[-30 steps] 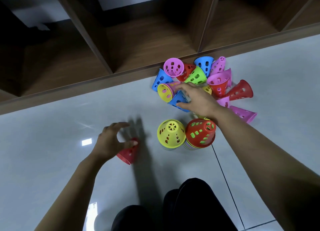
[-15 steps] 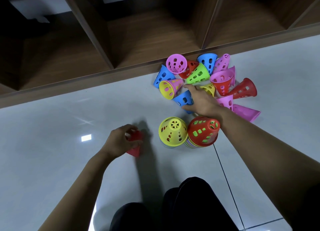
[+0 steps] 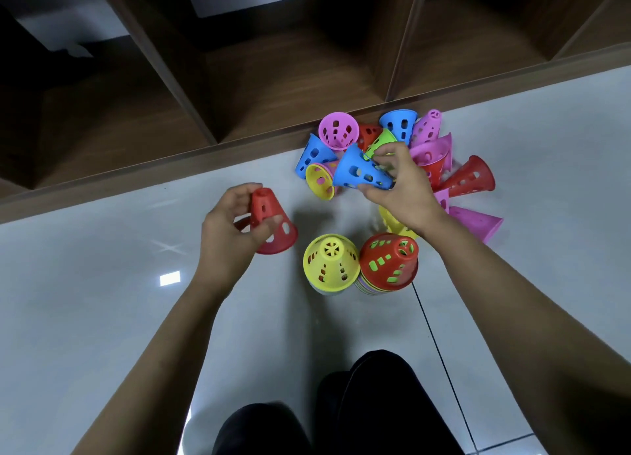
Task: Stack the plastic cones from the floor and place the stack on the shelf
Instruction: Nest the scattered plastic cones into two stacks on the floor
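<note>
My left hand (image 3: 227,231) grips a red cone (image 3: 269,220), held upright above the floor. My right hand (image 3: 403,185) grips a blue cone (image 3: 358,169) by its wide end, lifted over the pile with its tip pointing up and left. Two upright stacks stand on the floor in front of me, one topped by a yellow cone (image 3: 330,261), the other by a red cone with green showing through its holes (image 3: 389,260). Behind my right hand lies a loose pile of several pink, blue, red, yellow and green cones (image 3: 430,147).
A dark wooden shelf unit (image 3: 280,75) with open compartments runs along the far side; its base edge borders the pile. The glossy grey tiled floor (image 3: 102,301) spreads left and right. My dark-clothed knees (image 3: 362,407) are at the bottom.
My left hand has picked the red cone off the floor and raised it toward the stacks. My right hand has lifted the blue cone out of the pile.
</note>
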